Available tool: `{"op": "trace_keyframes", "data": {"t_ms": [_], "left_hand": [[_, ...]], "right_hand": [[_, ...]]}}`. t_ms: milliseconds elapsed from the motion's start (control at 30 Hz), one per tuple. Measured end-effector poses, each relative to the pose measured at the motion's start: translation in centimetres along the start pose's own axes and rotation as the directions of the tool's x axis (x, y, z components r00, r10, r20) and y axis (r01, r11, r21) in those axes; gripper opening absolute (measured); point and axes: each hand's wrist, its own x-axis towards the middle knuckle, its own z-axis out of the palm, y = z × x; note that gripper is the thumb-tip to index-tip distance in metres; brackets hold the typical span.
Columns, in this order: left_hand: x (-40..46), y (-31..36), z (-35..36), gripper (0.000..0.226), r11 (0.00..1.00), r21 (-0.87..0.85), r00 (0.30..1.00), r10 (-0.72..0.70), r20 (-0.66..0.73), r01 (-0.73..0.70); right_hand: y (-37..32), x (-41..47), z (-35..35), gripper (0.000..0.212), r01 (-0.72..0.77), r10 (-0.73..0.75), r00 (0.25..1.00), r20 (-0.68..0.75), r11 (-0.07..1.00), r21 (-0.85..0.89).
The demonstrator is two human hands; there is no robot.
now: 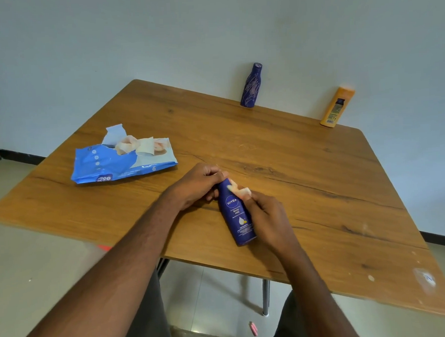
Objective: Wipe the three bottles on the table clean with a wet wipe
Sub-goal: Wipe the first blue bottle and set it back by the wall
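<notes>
Pale walls close in behind the wooden table (306, 164), and near its front edge you have the dark blue lotion bottle (236, 214) lying tilted, cap end away from you. Your left hand (199, 185) curls around its neck and cap, while your right hand (267, 217) lies along its right side and pinches a wet wipe (239, 189) against the upper shoulder. Judging by its look, the bottle is light, stiff plastic with a smooth skin that will turn slick once damp, so keep the neck hold firm and roll the body under the wipe rather than squeezing the middle. Its base sits close to the table's near edge; a slip toward you could send it off. Farther out, the wipe pack (123, 158) lies open to your left with a sheet poking out, well apart from your hands. A patterned blue bottle (250, 87) and an orange bottle (335, 108) stand upright at the far edge against the wall, well apart from each other, with bare tabletop between them and you for reaching.
</notes>
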Motion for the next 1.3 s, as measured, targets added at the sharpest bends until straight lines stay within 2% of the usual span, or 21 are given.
{"op": "trace_keyframes", "data": {"t_ms": [100,233,300,367,433,500,600,667,733,900,1000,1067,1133,1200,1300], "left_hand": [[0.3,-0.3,0.0,0.030,0.997,-0.076,1.000,-0.014,-0.017,0.013],[0.7,-0.5,-0.1,0.027,0.961,-0.275,0.998,-0.012,-0.054,-0.003],[0.4,-0.4,0.2,0.025,0.920,-0.393,0.996,-0.034,-0.085,-0.002],[0.2,-0.7,0.4,0.024,0.904,-0.428,0.993,-0.042,-0.111,-0.010],[0.0,-1.3,0.6,0.024,0.922,-0.379,0.988,0.020,-0.156,-0.079],[-0.4,-1.5,0.9,0.025,0.949,-0.261,0.973,0.128,-0.191,-0.176],[-1.2,-1.0,1.0,0.023,0.956,-0.111,0.955,0.252,-0.158,-0.271],[-1.8,-0.6,1.3,0.021,0.949,-0.082,0.951,0.298,-0.083,-0.305],[-2.0,-0.2,1.9,0.030,0.951,-0.019,0.950,0.309,-0.035,-0.310],[-1.7,-0.4,2.7,0.036,0.940,0.097,0.941,0.333,-0.065,-0.326],[-1.7,-0.6,2.8,0.033,0.927,0.079,0.925,0.372,-0.073,-0.367],[-1.7,-0.7,3.0,0.033,0.927,0.066,0.922,0.375,-0.100,-0.370],[-1.7,-0.8,3.2,0.032,0.916,0.048,0.908,0.400,-0.124,-0.397],[-1.7,-0.9,3.2,0.031,0.907,0.054,0.897,0.420,-0.139,-0.417],[-1.6,-1.1,3.1,0.033,0.906,0.058,0.896,0.422,-0.135,-0.418]], "right_hand": [[1.0,-2.1,-1.0,0.031,-0.048,0.053,0.996,-0.066,0.995,0.085],[0.6,-4.4,-2.0,0.036,-0.043,0.099,0.986,-0.131,0.924,0.379],[-0.2,-4.5,-1.9,0.042,-0.003,0.085,0.981,-0.174,0.906,0.424],[-1.0,-3.9,-1.4,0.047,0.035,0.072,0.966,-0.249,0.917,0.397],[-1.5,-3.2,-1.0,0.040,0.061,0.067,0.940,-0.335,0.932,0.358],[-1.5,-2.6,-1.2,0.029,0.086,0.072,0.916,-0.394,0.925,0.370],[-1.4,-2.0,-2.0,0.020,0.113,0.076,0.895,-0.440,0.915,0.388],[-1.6,-1.8,-2.6,0.020,0.111,0.078,0.900,-0.429,0.911,0.398],[-1.7,-1.8,-2.6,0.024,0.085,0.089,0.914,-0.395,0.912,0.402],[-1.2,-1.8,-2.6,0.028,0.064,0.116,0.922,-0.368,0.894,0.444],[-0.7,-1.7,-2.9,0.024,0.055,0.204,0.916,-0.345,0.788,0.613],[-0.5,-1.5,-3.3,0.017,0.041,0.317,0.888,-0.333,0.667,0.744],[-0.3,-1.2,-4.0,0.014,0.055,0.394,0.844,-0.364,0.611,0.789],[-0.5,-1.0,-4.5,0.015,0.098,0.395,0.810,-0.433,0.636,0.765],[-1.0,-0.8,-4.4,0.016,0.147,0.262,0.775,-0.575,0.810,0.567]]}}
